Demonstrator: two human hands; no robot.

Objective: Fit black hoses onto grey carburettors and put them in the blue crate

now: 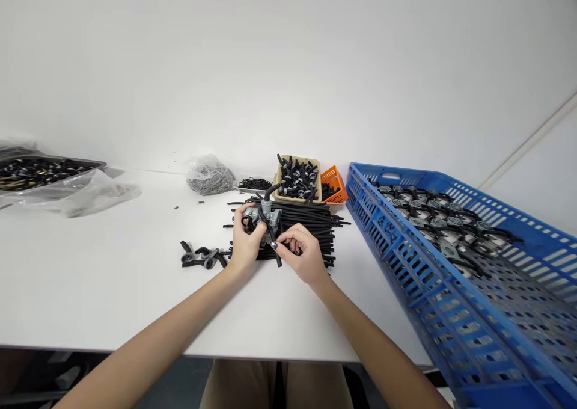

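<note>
While both forearms reach in from the near edge of the white table, the hands work close together at its centre, wrists slightly bent and elbows out of view.

Left hand: fingers curled around a metal carburetor, grasping it firmly and holding it upright above the tubing.
Right hand: angled inward from the right, thumb and fingers pinching a black rubber hose that runs down the near side of the carburetor.

Beneath the hands: a pile of cut black tubing, lying roughly parallel.
Left of the hands: grey fittings with black tubes, loose on the table.
Far side: a beige basket of black-and-grey parts, an orange basket just to its right, and a clear bag of small grey parts to its left.
Far left: a metal tray of dark parts, partly under clear plastic.
Right: a blue plastic crate, tilted and holding rows of carburetors with black hoses.
</note>
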